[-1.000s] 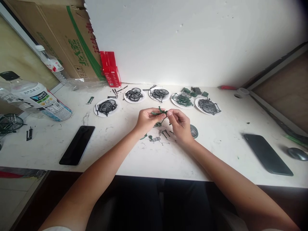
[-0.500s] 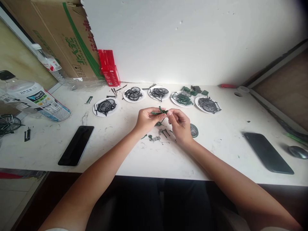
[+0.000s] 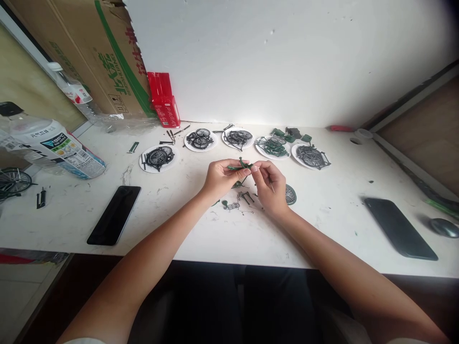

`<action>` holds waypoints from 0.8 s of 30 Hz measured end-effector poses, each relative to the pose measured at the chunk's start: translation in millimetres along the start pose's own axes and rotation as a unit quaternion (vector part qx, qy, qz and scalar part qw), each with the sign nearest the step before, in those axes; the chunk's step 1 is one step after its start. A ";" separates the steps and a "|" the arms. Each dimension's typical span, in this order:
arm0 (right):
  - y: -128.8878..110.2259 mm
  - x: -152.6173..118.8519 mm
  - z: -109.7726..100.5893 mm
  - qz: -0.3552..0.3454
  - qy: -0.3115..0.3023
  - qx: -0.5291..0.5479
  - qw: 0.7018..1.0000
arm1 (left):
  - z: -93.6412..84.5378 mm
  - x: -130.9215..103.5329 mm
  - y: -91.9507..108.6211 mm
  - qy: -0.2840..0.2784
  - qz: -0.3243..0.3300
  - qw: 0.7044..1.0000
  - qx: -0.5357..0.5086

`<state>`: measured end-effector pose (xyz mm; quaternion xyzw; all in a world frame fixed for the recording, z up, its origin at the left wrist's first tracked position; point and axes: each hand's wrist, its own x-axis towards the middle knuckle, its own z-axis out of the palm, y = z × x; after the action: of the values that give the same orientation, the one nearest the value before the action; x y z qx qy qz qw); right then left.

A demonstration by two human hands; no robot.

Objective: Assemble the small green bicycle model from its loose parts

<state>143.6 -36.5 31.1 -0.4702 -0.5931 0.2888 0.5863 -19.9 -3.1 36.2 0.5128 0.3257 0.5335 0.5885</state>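
The left hand [image 3: 219,179] and the right hand [image 3: 267,186] meet above the middle of the bench [image 3: 215,234], each grip pinched on one end of a small green bicycle frame part [image 3: 239,166], which is held just off the surface between the fingertips. Directly beneath the frame part lie loose green and grey bits [image 3: 236,203], and a single spoked wheel [image 3: 289,194] rests just right of the right hand.

Beyond the frame part, five white paper plates stand in a row: the leftmost plate [image 3: 156,159] holds black wheels and parts, the next plate [image 3: 200,141] and the middle plate [image 3: 237,138] hold dark wheels too, the fourth plate [image 3: 271,147] carries green pieces, and the rightmost plate [image 3: 310,157] has a grey wheel and rack (finer detail is too small to tell).

Left of the frame part lies a dark phone [image 3: 114,215], and farther left a plastic bottle [image 3: 53,148] on its side. A second phone [image 3: 400,228] lies well to the right.
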 end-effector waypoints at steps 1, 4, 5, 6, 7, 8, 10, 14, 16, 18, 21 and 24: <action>-0.2 0.2 -0.1 -0.001 -0.001 0.001 1.000 | -0.2 0.2 -0.6 -0.001 0.001 1.000 -0.001; 0.4 0.7 -0.8 -0.004 -0.006 0.010 1.000 | -0.7 0.6 -2.0 -0.003 0.007 1.000 -0.004; 1.0 0.9 -1.3 -0.006 -0.007 0.014 1.000 | -0.8 0.6 -2.2 -0.004 0.010 1.000 -0.005; 1.5 1.0 -2.0 -0.009 -0.008 0.014 1.000 | -0.9 0.6 -2.2 -0.005 0.012 1.000 -0.005; 2.0 1.2 -2.8 -0.011 -0.009 0.012 1.000 | -0.9 0.5 -2.1 -0.006 0.012 1.000 -0.005; 2.4 1.5 -3.7 -0.014 -0.009 0.006 1.000 | -0.8 0.4 -1.8 -0.006 0.012 1.000 -0.005; 2.5 2.1 -5.3 -0.023 -0.010 -0.009 1.000 | -0.6 0.1 -0.9 -0.004 0.010 1.000 -0.004; 0.8 3.3 -7.1 -0.043 -0.007 -0.038 0.998 | -0.2 -0.1 0.7 -0.001 0.010 1.000 0.000; 0.0 3.6 -7.2 -0.049 -0.005 -0.048 0.998 | -0.3 0.0 0.9 -0.001 0.012 1.000 0.002; -0.7 3.8 -7.4 -0.054 -0.003 -0.053 0.997 | -0.7 0.3 0.4 0.000 0.017 1.000 0.004; -1.6 4.1 -8.4 -0.064 -0.004 -0.056 0.996 | -1.6 0.8 -0.9 0.000 0.020 1.000 0.009; -2.8 4.7 -9.7 -0.060 -0.005 -0.057 0.997 | -2.1 1.1 -1.8 0.003 0.018 1.000 0.010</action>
<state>153.0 -35.4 37.0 -0.4653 -0.6389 0.2211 0.5714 -21.1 -1.3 34.2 0.5230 0.3239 0.5419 0.5726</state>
